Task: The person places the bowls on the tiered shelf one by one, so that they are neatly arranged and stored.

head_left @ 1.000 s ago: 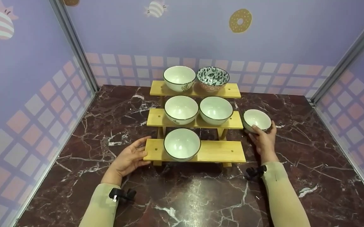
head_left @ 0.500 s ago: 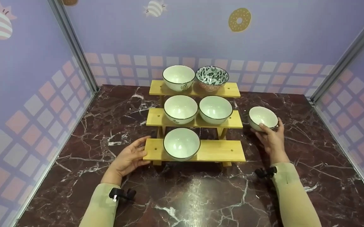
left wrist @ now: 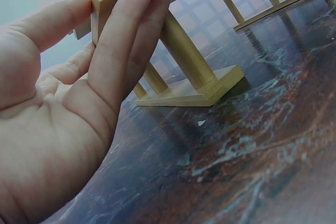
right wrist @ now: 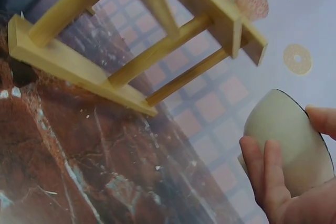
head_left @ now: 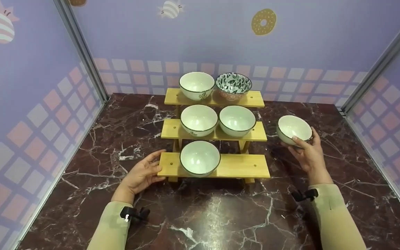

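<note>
My right hand (head_left: 309,153) holds a white bowl (head_left: 291,126) with a thin dark rim, thumb at the rim and fingers under its side. It is off to the right of the three-tier wooden display stand (head_left: 243,166), raised above the table in the right wrist view. My left hand (head_left: 144,175) grips the left end of the lowest shelf; in the left wrist view the fingers (left wrist: 118,40) lie along its underside. A pale bowl (head_left: 200,159) sits on that lowest shelf, left of its middle. Two white bowls, left (head_left: 198,120) and right (head_left: 237,121), fill the middle shelf.
On the top shelf stand a white bowl (head_left: 197,85) with a leaf pattern and a patterned bowl (head_left: 233,86), dark leaves inside and reddish outside. The dark marbled table (head_left: 213,215) is bounded by lilac panels (head_left: 220,38) at the back and both sides.
The right hand has carried its bowl to the right, away from the stand, and the bowl looks slightly larger. The left hand and the bowls on the stand have stayed put.
</note>
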Available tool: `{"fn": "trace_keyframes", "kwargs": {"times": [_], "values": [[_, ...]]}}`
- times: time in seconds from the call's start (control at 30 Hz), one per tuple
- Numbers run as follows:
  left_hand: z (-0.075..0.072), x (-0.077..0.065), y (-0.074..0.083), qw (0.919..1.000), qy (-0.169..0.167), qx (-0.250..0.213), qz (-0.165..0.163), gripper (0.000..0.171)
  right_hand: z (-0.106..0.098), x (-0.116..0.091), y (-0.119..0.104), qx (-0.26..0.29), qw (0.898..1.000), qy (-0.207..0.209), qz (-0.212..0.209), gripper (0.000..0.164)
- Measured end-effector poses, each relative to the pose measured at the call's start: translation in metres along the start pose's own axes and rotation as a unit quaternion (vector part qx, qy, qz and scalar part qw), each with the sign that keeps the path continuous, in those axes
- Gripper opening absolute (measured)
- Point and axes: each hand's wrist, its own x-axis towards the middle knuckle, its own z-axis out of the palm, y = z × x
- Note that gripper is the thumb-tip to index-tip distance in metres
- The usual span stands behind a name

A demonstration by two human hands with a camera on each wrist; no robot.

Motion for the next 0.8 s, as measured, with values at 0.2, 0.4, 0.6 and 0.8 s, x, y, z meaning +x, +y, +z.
{"fn": "trace_keyframes", "kwargs": {"times": [0.2,0.4,0.6,0.8], "values": [[0.000,-0.001,0.000,0.9999,0.008,0.013,-0.004,0.069,-0.003,-0.016,-0.014,-0.005,0.999,-0.047,0.006,0.103],[0.000,0.000,0.000,0.9999,0.006,0.015,-0.003,0.068,-0.006,-0.034,-0.026,-0.007,0.996,-0.091,0.006,0.100],[0.000,0.000,0.000,1.0000,0.004,0.006,-0.002,0.069,-0.010,-0.050,-0.033,-0.007,0.990,-0.142,-0.009,0.097],[0.001,0.000,0.000,1.0000,0.005,0.001,-0.003,0.069,-0.014,-0.063,-0.038,0.002,0.979,-0.203,-0.031,0.085]]}}
